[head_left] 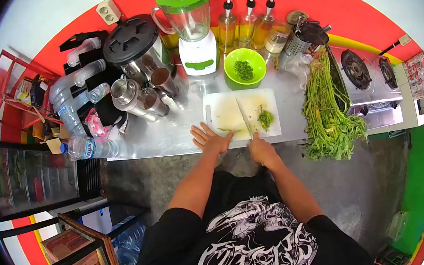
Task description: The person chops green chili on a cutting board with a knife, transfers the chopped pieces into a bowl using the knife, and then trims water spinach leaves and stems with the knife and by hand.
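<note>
A white cutting board lies near the front edge of the steel counter. My right hand is wrapped round the handle of a knife, whose blade points away from me over the board. My left hand rests at the board's left front corner, fingers spread, its thumb near a thin green piece. Chopped greens form a small pile right of the blade. Behind the board, a green bowl holds more chopped greens.
Leafy stalks hang over the counter's front edge at right, beside a stove. A blender, pump bottles and metal cups stand behind. A water bottle lies at left.
</note>
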Demonstrator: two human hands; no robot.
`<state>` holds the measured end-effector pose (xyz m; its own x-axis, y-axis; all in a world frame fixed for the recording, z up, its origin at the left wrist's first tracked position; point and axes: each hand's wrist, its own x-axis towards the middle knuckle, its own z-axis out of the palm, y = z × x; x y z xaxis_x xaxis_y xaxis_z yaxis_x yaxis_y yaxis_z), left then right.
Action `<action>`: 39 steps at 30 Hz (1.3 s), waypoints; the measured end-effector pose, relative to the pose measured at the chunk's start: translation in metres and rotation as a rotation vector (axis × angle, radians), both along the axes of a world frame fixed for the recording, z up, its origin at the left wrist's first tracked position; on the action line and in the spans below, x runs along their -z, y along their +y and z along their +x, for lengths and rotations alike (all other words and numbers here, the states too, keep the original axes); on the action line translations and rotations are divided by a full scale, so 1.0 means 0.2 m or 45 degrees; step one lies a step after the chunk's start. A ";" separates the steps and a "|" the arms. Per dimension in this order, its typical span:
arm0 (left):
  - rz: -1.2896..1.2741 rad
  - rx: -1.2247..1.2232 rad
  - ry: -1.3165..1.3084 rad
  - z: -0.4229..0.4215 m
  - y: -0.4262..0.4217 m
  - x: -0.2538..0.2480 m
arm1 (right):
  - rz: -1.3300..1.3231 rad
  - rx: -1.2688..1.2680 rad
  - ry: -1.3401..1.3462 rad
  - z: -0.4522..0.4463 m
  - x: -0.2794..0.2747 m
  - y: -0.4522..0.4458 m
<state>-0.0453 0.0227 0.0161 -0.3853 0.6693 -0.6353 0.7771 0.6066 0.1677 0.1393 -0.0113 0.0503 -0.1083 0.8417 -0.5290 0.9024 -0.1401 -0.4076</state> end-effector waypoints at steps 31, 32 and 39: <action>-0.170 -0.063 -0.079 0.01 0.07 -0.10 | -0.106 -0.026 -0.069 -0.06 -0.08 -0.03; -0.149 -0.070 -0.093 0.01 0.07 -0.10 | -0.077 0.001 -0.020 -0.06 -0.07 -0.03; -0.099 -0.088 -0.118 0.02 0.05 -0.10 | -0.021 -0.150 -0.081 -0.01 -0.21 0.02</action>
<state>-0.0418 0.0319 0.0354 -0.3659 0.5909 -0.7190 0.7165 0.6719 0.1876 0.1369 -0.0064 0.0923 -0.1714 0.8164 -0.5515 0.9369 -0.0380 -0.3474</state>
